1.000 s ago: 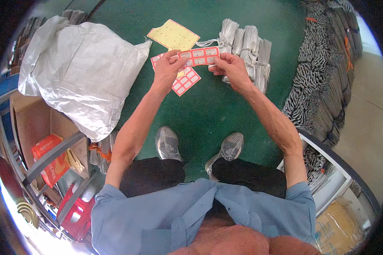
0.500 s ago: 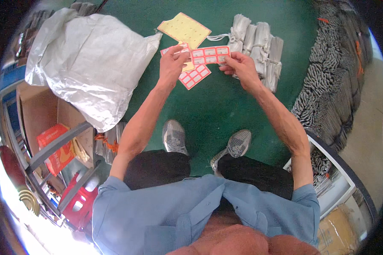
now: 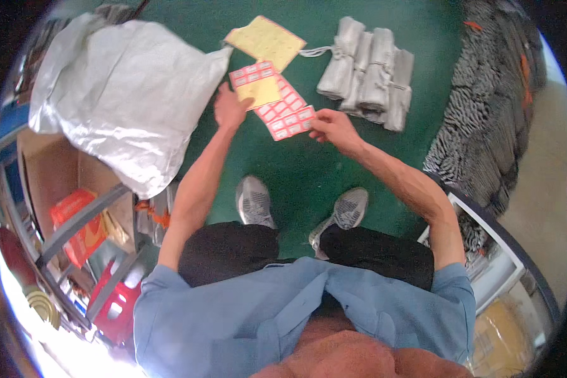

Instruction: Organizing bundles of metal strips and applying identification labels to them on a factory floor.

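In the head view, the right hand [image 3: 334,128] pinched a flat, glossy sheet of red-and-white labels [image 3: 291,122] at its edge, over the smooth green floor [image 3: 283,183]. The left hand [image 3: 230,108], fingers curled, gripped a second label sheet [image 3: 256,83] with a yellow backing. One yellow card [image 3: 266,41] lay beyond. Five rolled grey cloth bundles [image 3: 368,72] lay side by side. One crinkled woven white sack [image 3: 123,94] slumped nearby.
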A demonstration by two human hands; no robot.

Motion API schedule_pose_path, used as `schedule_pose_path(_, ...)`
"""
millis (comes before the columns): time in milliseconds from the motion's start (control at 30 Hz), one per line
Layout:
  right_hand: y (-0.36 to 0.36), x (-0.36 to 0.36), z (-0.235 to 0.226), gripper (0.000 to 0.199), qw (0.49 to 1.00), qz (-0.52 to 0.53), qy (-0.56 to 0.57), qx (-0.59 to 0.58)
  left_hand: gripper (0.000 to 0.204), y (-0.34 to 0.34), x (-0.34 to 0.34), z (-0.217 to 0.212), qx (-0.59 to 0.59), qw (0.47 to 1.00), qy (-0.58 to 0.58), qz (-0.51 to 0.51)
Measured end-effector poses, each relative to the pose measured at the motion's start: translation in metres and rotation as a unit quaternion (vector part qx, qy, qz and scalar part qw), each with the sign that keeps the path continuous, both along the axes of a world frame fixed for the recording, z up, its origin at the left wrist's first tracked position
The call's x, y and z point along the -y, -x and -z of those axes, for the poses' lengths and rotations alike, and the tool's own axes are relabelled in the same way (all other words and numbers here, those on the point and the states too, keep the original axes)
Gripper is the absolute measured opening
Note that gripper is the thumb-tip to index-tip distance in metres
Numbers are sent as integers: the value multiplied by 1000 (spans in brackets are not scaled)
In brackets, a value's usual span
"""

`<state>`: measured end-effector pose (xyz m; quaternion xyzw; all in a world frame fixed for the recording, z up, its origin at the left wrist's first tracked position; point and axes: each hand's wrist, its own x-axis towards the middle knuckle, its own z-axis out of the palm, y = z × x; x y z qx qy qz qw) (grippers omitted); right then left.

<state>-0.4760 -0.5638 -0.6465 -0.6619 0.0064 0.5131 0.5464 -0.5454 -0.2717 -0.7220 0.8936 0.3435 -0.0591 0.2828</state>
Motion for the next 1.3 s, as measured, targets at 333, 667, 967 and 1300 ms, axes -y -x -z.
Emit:
schedule_pose_path(333, -4, 3, 12, 22, 998, 54, -25, 5, 74, 5, 4, -14, 25, 999, 33, 9)
schedule_pose_path(667, 5, 34, 24, 13, 996, -14, 88, -3, 58, -26, 46, -7, -18, 989, -38, -142)
schedule_pose_path(967, 18, 28, 48, 17, 988, -89, 125, 24, 24, 5, 34, 8, 108, 988, 0, -114)
schedule_pose_path(1300, 15, 44, 61, 26, 988, -100, 116, 34, 26, 11, 27, 6, 231, 936, 194, -180)
